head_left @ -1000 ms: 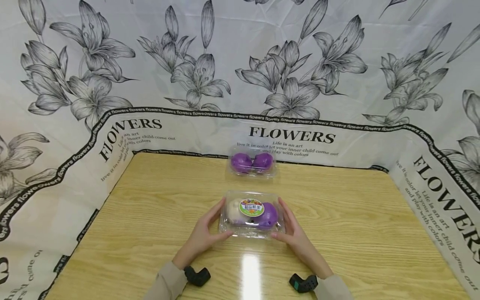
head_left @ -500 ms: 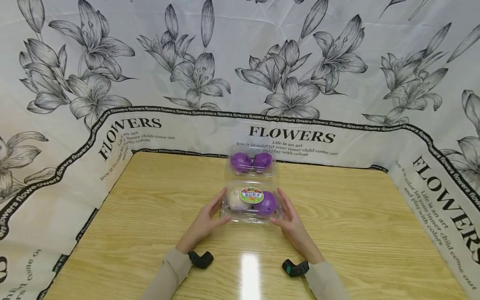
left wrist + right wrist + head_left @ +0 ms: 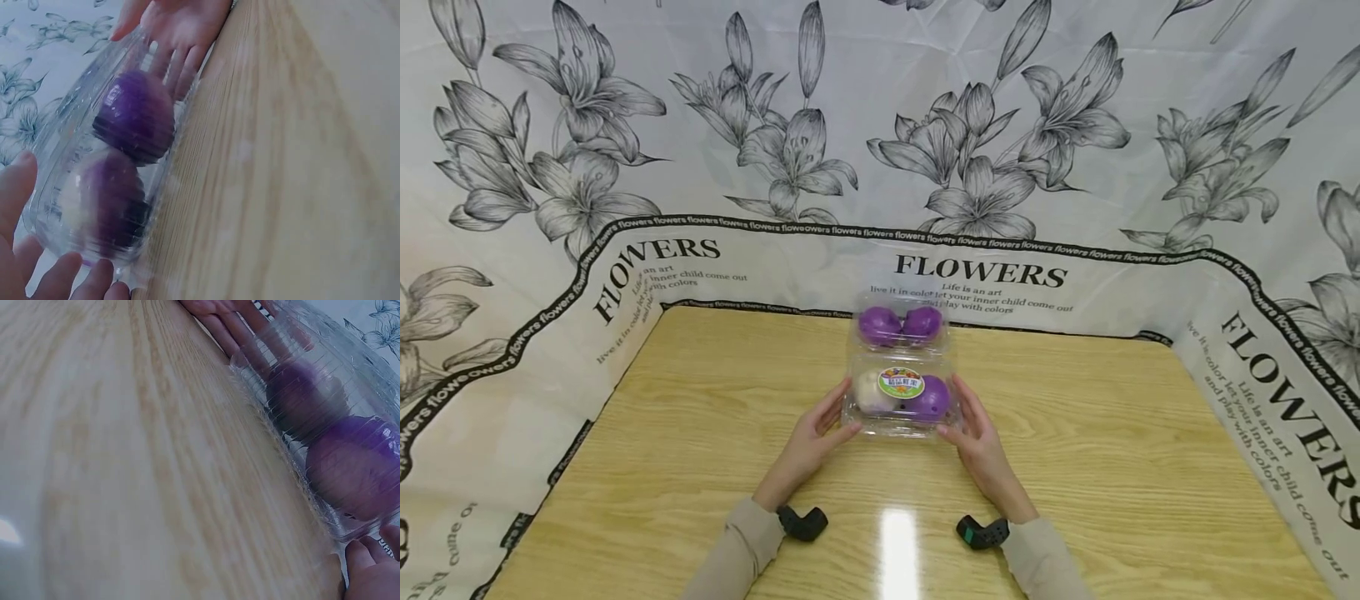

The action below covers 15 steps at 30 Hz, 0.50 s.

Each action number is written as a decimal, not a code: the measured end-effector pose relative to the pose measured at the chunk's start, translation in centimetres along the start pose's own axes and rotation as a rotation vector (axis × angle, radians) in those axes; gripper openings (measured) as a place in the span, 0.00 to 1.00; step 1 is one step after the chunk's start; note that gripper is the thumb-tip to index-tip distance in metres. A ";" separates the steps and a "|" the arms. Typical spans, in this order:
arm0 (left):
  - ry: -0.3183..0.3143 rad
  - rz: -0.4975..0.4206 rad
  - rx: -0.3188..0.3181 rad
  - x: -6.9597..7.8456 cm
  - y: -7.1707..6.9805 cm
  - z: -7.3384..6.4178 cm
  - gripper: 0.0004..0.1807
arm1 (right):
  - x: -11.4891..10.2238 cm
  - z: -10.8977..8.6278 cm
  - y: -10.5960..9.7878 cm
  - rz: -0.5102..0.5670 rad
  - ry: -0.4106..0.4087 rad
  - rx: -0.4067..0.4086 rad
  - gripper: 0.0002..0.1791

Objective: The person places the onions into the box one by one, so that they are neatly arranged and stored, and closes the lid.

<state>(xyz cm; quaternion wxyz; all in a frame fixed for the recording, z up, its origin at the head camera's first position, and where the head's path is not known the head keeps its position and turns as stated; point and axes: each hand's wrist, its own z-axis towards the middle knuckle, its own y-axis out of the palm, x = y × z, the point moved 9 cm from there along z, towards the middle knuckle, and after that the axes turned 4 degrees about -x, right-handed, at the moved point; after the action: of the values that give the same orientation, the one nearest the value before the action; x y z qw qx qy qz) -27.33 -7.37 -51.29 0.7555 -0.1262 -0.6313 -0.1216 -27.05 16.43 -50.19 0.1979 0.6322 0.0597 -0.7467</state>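
A clear plastic clamshell box point(image 3: 868, 427) with an oval fruit label point(image 3: 901, 383) lies at the middle of the table. Through its lid show a cream-and-purple round piece point(image 3: 871, 396) and a purple round piece point(image 3: 934, 400); their kind is unclear. At the box's left end my left hand point(image 3: 808, 437) grips it, thumb at the front corner and fingers along the side. My right hand point(image 3: 985, 446) holds the right end in the same way. Right behind stands a second clear box point(image 3: 898, 350) with two purple round pieces point(image 3: 880, 325). Both wrist views show the held box close to the wood.
The wooden table point(image 3: 1112, 467) spreads out on both sides of the boxes. A white cloth with printed flowers point(image 3: 985, 258) hangs round its back and sides, just behind the second box. Black wrist devices point(image 3: 802, 523) sit on both forearms.
Both hands have moved the labelled box forward, away from me, up close to the front of the second box. The second box has stayed in place.
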 end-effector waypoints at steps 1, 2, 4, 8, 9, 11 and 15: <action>-0.003 -0.008 0.011 0.0 0.0 0.0 0.39 | 0.0 0.0 0.0 -0.009 0.000 0.006 0.47; -0.006 -0.011 0.024 0.0 -0.1 -0.1 0.38 | 0.0 0.0 0.0 -0.016 0.002 0.011 0.46; -0.016 -0.007 0.046 0.1 -0.1 -0.1 0.37 | 0.0 0.0 0.0 -0.025 -0.003 0.018 0.46; -0.019 0.005 0.061 1.5 0.1 -0.5 0.36 | 0.0 0.0 0.0 -0.026 -0.008 0.026 0.45; -0.022 0.006 0.060 1.9 0.1 -0.6 0.36 | 0.0 0.0 0.0 -0.025 -0.009 0.028 0.45; -0.018 0.003 0.054 2.7 0.3 -0.8 0.36 | 0.0 0.0 0.0 -0.023 -0.009 0.031 0.44; -0.019 0.010 0.038 3.1 0.5 -1.0 0.35 | -0.2 0.0 0.1 -0.019 -0.023 0.030 0.44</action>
<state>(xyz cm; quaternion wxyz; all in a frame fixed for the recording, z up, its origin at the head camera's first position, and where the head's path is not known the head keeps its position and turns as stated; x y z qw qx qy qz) -25.72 -7.34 -48.46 0.7524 -0.1161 -0.6400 -0.1043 -26.97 16.44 -50.02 0.1820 0.6259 0.0520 -0.7566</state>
